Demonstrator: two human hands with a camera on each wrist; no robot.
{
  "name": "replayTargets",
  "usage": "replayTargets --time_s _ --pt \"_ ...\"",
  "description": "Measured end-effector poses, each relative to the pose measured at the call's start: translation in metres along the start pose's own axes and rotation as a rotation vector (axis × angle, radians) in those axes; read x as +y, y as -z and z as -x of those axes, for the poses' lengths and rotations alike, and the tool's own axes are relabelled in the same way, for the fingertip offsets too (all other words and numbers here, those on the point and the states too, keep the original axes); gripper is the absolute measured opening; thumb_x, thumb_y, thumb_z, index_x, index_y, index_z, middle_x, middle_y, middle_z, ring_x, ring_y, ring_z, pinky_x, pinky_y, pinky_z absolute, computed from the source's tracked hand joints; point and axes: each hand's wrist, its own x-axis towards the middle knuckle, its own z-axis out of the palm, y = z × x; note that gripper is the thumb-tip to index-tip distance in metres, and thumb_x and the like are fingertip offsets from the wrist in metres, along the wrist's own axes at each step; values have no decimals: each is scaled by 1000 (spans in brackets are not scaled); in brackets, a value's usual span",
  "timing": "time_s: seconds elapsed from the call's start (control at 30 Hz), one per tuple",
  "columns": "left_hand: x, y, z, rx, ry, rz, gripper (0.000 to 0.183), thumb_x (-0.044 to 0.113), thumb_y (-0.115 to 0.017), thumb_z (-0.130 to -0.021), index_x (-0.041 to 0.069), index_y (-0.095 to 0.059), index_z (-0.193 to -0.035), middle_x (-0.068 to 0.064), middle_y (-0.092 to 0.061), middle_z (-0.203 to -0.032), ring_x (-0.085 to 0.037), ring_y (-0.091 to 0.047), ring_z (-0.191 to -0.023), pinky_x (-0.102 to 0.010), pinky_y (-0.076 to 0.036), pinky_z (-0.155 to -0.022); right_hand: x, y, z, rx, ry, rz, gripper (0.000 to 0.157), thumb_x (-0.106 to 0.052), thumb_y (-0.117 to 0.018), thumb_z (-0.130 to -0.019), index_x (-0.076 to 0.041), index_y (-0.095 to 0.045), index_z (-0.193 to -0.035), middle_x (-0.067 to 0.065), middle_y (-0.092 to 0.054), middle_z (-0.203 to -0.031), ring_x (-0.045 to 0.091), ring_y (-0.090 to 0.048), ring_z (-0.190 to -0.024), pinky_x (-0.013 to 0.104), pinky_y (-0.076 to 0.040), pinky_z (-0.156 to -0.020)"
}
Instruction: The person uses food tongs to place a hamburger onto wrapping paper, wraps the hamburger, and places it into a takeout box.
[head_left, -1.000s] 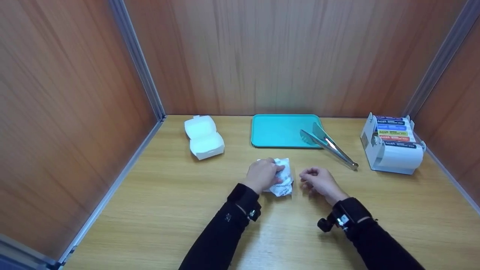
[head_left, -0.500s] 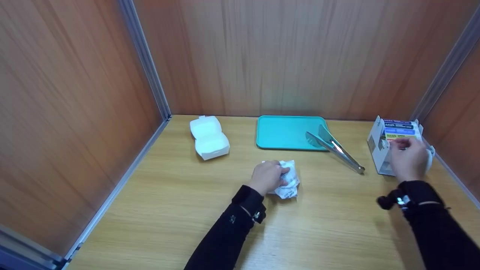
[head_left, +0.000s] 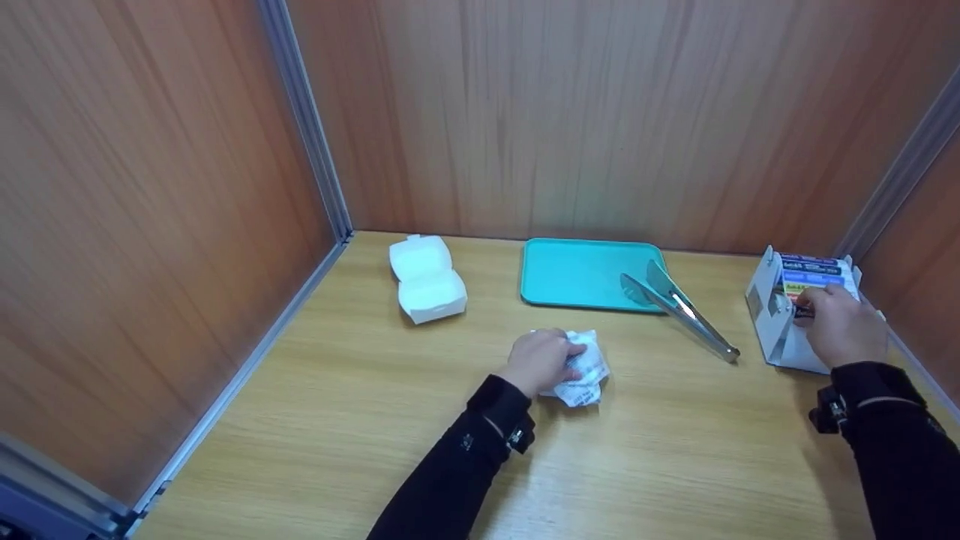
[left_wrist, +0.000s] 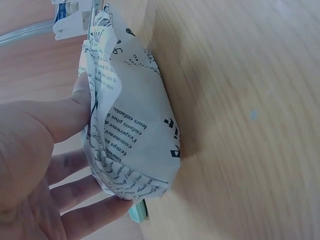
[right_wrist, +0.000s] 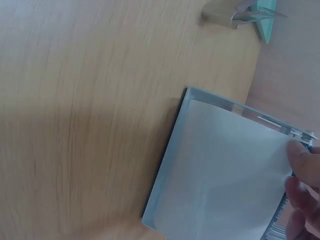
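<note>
My left hand (head_left: pixel 541 358) holds a bundle wrapped in white printed paper (head_left: pixel 589 375), resting on the table. In the left wrist view the thumb presses the paper's folded edge, and the other fingers curl along its far side; the contents are hidden. At the right, my right hand (head_left: pixel 849 330) reaches over a white label dispenser (head_left: pixel 763 319) with coloured printed bands. Its thumb and fingers pinch at the upper edge of the white label strip (right_wrist: pixel 220 170) in the right wrist view. The hand covers part of the dispenser in the head view.
An open white clamshell box (head_left: pixel 431 292) stands at the back left. Behind the bundle lies a turquoise tray (head_left: pixel 574 274), with metal tongs (head_left: pixel 694 324) leaning across its right corner. Wooden panels (head_left: pixel 525 120) enclose the table at the back and both sides.
My right hand has moved from beside the bundle to the dispenser at the right and now pinches there. The left hand stays on the wrapped bundle. The head view has shifted slightly.
</note>
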Motion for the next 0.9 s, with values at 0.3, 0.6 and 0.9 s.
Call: replayTargets --time_s 0.3,0.6,0.9 --pt "3 -1 1 -10 20 0 49 43 -75 -100 34 -63 -147 -2 -63 -148 -21 -61 -131 -37 -52 -105 7 -3 -5 -5 18 1 19 6 -79 -88 8 -69 -104 33 -61 -101 36 -54 -63 54 -47 -56" --pt "4 1 1 -7 13 -19 51 43 -74 -100 33 -63 -149 -1 -63 -149 -21 -61 -130 -38 -52 -105 8 6 -12 -103 17 9 18 4 -81 -89 7 -68 -102 31 -58 -100 43 -58 -78 66 -53 -71" --pt "4 1 0 -13 21 2 50 43 -74 -100 34 -62 -148 -1 -62 -150 -20 -60 -132 -37 -51 -107 9 8 -14 -143 -10 -20 16 3 -77 -94 11 -70 -107 33 -63 -104 46 -61 -87 64 -52 -78"
